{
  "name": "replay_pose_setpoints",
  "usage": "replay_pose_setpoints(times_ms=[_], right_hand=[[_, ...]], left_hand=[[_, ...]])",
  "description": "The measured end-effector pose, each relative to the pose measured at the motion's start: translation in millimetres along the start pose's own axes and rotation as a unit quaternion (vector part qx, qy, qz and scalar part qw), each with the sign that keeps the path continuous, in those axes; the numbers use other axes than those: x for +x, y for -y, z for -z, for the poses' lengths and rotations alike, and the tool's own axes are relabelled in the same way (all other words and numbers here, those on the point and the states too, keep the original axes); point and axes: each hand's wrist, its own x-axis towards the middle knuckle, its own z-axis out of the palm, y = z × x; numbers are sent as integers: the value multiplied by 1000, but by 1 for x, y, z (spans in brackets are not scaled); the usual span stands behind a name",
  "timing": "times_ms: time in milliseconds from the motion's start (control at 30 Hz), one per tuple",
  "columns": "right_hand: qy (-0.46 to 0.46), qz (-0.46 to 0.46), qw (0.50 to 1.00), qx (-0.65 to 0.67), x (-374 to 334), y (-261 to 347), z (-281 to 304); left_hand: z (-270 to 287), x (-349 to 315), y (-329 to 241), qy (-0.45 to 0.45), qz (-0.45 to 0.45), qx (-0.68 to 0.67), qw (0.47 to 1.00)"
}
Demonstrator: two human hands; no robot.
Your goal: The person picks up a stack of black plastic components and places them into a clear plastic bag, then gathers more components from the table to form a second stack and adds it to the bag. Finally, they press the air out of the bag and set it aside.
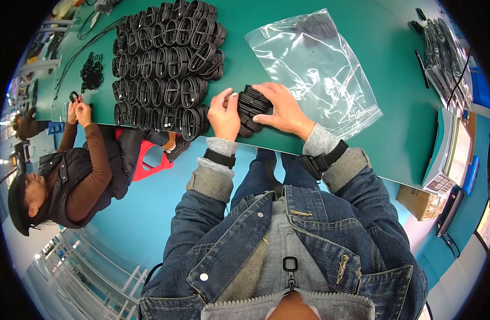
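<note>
A short row of coiled black cables (249, 109) stands on the green table near its front edge, between my two hands. My right hand (284, 110) is closed over the row's right side, its thumb lying across the coils. At the left end, my left hand (224, 115) presses against the coils with bent fingers; part of its grip is hidden. Just beyond my right hand lies a clear plastic bag (314, 69), flat on the table, with a dark coiled bundle (315, 28) inside or under its far end.
Several rows of coiled black cables (159, 69) fill the table to the left. Past them are a pile of small black pieces (92, 72) and a seated co-worker (85, 176) holding a small black coil. At right lie a black pen (421, 69), bagged items (445, 58) and a cardboard box (420, 202).
</note>
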Motion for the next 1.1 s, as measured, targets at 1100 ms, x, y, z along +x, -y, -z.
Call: replay_pose_setpoints(times_ms=[1100], right_hand=[[-251,-36,950,182,-8,26,-69]], left_hand=[[17,1,4,233,-170,63,955]])
